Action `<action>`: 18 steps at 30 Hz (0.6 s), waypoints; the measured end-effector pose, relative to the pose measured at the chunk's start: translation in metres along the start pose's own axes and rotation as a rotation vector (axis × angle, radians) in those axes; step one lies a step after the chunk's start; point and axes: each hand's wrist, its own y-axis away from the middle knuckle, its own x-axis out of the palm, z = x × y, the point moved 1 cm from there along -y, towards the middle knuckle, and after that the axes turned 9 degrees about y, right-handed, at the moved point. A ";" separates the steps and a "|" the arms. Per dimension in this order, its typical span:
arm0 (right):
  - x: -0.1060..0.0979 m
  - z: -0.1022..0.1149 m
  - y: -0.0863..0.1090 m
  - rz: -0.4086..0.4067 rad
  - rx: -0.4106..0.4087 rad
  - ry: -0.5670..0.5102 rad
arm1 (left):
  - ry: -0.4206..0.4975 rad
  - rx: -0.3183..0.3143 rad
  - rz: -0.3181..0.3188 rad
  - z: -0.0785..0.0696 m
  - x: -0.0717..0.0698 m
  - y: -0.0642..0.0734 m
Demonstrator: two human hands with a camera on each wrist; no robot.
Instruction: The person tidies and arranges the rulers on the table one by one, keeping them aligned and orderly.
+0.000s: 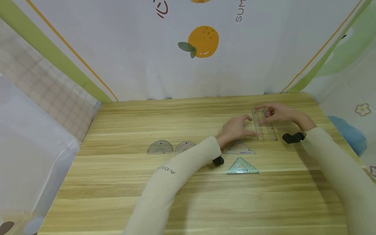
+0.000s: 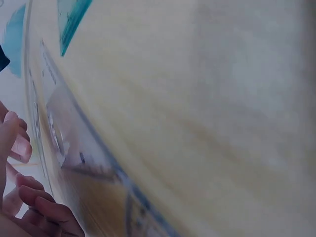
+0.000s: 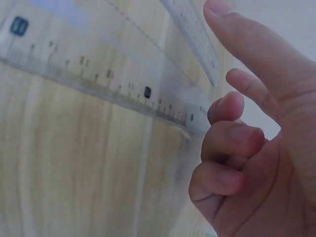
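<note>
Two clear rulers, a left ruler (image 1: 258,129) and a right ruler (image 1: 272,129), lie almost parallel at the table's right rear. My left hand (image 1: 236,128) is just left of the left ruler, thumb and forefinger spread apart. Over the upper part of the rulers is my right hand (image 1: 280,112); in the right wrist view its forefinger is extended, its other fingers loosely bent, and nothing shows in its grasp. Below my left hand lies a clear set square (image 1: 240,149). A green set square (image 1: 242,167) is nearer the front.
Two clear protractors, one (image 1: 160,148) fully visible and another (image 1: 184,146) partly behind my left sleeve, lie left of centre. Part of another clear piece (image 2: 143,222) appears beside the clear set square. A printed cloth (image 1: 147,65) hangs behind the wooden table (image 1: 117,182).
</note>
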 end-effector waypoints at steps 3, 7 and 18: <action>0.000 -0.002 -0.002 0.005 0.018 0.021 | -0.022 -0.022 -0.013 -0.004 0.004 -0.001; -0.001 -0.003 -0.004 0.004 0.029 0.054 | -0.071 -0.052 -0.028 -0.006 0.009 -0.005; -0.001 -0.006 -0.010 0.010 0.038 0.072 | -0.094 -0.071 -0.013 -0.007 0.016 -0.010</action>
